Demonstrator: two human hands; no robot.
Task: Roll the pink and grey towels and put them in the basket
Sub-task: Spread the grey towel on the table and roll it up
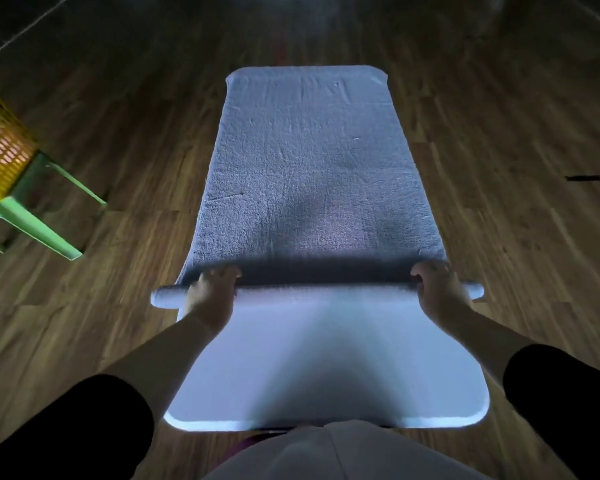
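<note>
Now the grey towel [309, 168] lies flat along the white bench [326, 368], its near end wound into a thin roll. The left hand [211, 294] and right hand [438, 289] each curl their fingers over that roll, close to its ends. At far left, a yellow basket [0, 143] sits on a green stool [39, 216].

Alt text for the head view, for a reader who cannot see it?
The left hand and right hand grip the rolled near end of a grey towel spread along a white table. A yellow basket sits on a green stool at far left.
</note>
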